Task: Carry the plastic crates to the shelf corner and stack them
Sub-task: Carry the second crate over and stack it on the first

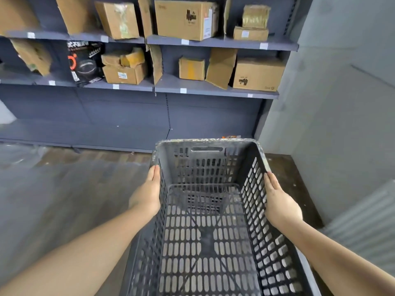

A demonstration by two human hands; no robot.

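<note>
A dark plastic crate (pixel 209 221) with lots of little holes filled the bottom middle of the frame. The left hand (pixel 147 193) was on the crate's left rim, and the right hand (pixel 277 201) was on its right rim. Both hands held the crate by its top edges, with fingers stretched along the rim. How far the fingers curled under the rim could not be seen. Through the holes in the bottom, a second crate (pixel 201 201) showed below, but it was too blurry to tell if the two touched. Across the top of the frame stood a grey shelf (pixel 213 90) with brown cardboard boxes (pixel 186 18) on it. A black box (pixel 85 63) stood on the shelf at the upper left. A grey wall (pixel 342 103) was on the right side, meeting the shelf in a corner.
</note>
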